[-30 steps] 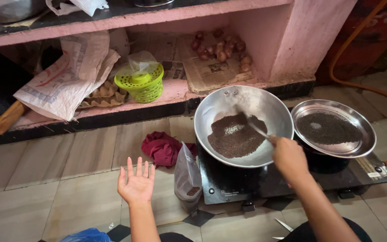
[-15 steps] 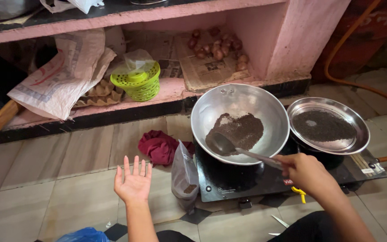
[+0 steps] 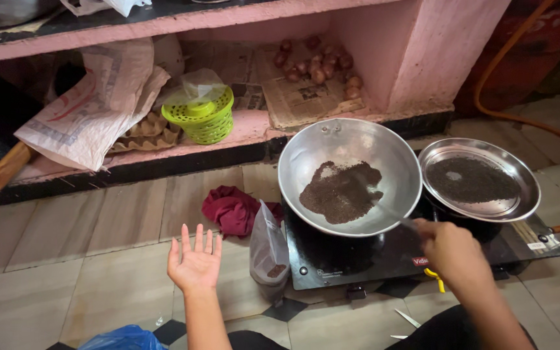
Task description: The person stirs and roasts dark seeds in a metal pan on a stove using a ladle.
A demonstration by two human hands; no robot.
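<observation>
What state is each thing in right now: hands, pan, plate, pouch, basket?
left hand: open, palm up, holding nothing
right hand: closed on a blurred utensil
pan: on stove, dark seeds inside
steel plate: holds dark seeds
plastic pouch: upright, nearly empty
green basket: upright on ledge

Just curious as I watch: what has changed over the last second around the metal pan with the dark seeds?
The right hand has drawn back toward the person, pulling its blurred stirring tool across the dark seeds in the round metal pan. The open left hand and the steel plate of seeds stayed put.
</observation>
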